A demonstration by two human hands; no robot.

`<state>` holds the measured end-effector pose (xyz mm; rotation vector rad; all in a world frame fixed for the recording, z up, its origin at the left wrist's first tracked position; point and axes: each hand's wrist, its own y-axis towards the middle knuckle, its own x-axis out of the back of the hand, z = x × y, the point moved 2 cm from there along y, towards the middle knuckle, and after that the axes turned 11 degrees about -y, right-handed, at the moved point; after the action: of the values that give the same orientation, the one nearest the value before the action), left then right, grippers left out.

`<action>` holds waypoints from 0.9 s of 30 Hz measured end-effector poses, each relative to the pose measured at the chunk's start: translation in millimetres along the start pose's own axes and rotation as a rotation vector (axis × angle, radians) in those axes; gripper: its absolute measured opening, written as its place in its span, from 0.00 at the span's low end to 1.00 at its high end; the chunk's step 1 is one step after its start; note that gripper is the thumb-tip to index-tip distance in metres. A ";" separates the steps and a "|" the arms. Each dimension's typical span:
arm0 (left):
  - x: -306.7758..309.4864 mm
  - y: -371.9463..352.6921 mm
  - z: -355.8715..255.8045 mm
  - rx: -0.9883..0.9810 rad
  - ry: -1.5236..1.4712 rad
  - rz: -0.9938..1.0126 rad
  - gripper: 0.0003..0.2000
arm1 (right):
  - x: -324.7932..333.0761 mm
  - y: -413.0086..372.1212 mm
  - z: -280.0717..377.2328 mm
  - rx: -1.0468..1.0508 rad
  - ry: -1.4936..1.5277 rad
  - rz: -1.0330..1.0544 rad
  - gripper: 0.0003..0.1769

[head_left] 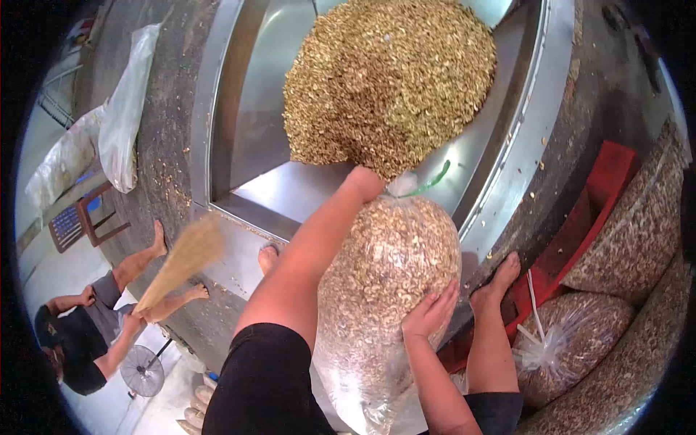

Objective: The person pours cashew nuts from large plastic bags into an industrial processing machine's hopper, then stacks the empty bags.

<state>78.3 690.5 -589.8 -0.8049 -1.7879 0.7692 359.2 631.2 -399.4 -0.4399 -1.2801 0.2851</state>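
A broad heap (391, 87) lies in the metal tray (203, 138), reaching its far edge; the bulging bag (380, 290) rests across the near edge, not emptied. Hands apart: the right hand (433, 312) lies open against its side, the left hand (366, 183) is by its neck, fingers hidden.

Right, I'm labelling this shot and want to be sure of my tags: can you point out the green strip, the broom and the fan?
Green strip (439, 176): head view, on its curved free end.
Broom (190, 250): head view, on its bristles.
Fan (143, 370): head view, on its round front.
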 end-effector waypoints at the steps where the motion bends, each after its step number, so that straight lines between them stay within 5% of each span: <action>1: 5.8 -0.6 1.8 0.008 0.003 -0.013 0.13 | -0.9 2.2 0.7 0.012 0.007 -0.007 0.37; 14: 26.4 5.6 -3.2 -0.104 -0.074 0.236 0.11 | -3.0 3.0 -0.4 0.058 -0.017 -0.023 0.35; 20: 23.9 12.7 -14.5 0.046 -0.118 0.190 0.11 | -2.3 2.7 -0.1 0.054 -0.019 -0.018 0.35; 27: 25.5 33.0 -18.5 0.042 -0.027 0.356 0.13 | -1.5 1.3 -1.2 0.041 0.023 -0.009 0.36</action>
<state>94.2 732.6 -597.1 -1.1061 -1.6652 1.0483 360.0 631.5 -401.6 -0.4014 -1.2517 0.2975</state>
